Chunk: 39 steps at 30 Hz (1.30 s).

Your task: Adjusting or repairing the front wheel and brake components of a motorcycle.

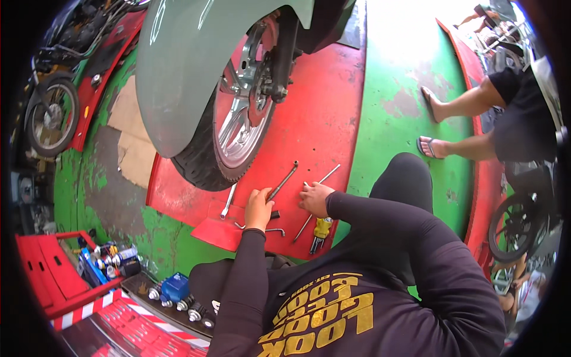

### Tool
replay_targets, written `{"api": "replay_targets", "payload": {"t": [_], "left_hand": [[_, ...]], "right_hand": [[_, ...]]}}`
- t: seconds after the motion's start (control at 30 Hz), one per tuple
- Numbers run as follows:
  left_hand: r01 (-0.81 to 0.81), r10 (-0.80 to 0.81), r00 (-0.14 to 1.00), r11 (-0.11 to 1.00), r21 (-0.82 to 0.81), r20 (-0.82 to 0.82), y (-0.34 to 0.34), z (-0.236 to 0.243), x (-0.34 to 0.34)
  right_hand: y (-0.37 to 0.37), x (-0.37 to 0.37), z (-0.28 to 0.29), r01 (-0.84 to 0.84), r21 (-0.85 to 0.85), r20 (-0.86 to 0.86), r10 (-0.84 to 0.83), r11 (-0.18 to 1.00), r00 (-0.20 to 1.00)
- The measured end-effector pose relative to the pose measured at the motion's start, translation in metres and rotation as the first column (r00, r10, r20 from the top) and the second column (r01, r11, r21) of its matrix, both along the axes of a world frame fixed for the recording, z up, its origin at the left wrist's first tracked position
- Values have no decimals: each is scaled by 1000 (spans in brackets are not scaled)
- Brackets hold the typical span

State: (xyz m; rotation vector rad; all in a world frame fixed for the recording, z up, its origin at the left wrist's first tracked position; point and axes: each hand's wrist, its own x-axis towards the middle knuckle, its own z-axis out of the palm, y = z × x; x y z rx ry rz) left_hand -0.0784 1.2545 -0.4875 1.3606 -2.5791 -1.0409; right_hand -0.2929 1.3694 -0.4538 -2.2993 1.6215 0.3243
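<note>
My left hand (259,209) is over the red lift platform, thumb and fingers pinched at the lower end of a dark angled socket wrench (284,179). My right hand (315,199) is beside it, fingers curled over a thin metal rod (331,174) that shows on both sides of the hand. Its middle is hidden under the palm. A silver wrench (228,202) lies by the tyre. Near my left hand are a black socket (274,215) and a bent metal bar (276,231). A yellow holder of hex keys (322,228) lies below my right hand.
Ahead stands a motorbike wheel (242,128) under a grey-green fender (181,77). A red toolbox (50,268), a blue case (175,287) and a tool tray (140,327) are at lower left. At right, a person's legs (470,101) stand on the green floor.
</note>
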Motion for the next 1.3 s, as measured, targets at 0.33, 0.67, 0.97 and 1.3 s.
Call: {"api": "replay_targets", "payload": {"t": [0.33,0.67,0.97,1.3], "left_hand": [[-332,333,943,933,-137,-17,54,28,23],[-225,165,943,956,189,290,163,46,-26],[-265,218,939,951,158,267,172,51,-51],[-380,266,904,858,-346,-334,126,103,-77]], "right_hand": [[-47,-46,-17,132,-350,144,-86,927,986],[-56,-68,-18,-7,-264,160,50,965,986],[-23,-131,-42,-238,-17,-7,238,971,971],[-34,-127,18,-276,180,382,191,944,904]]}}
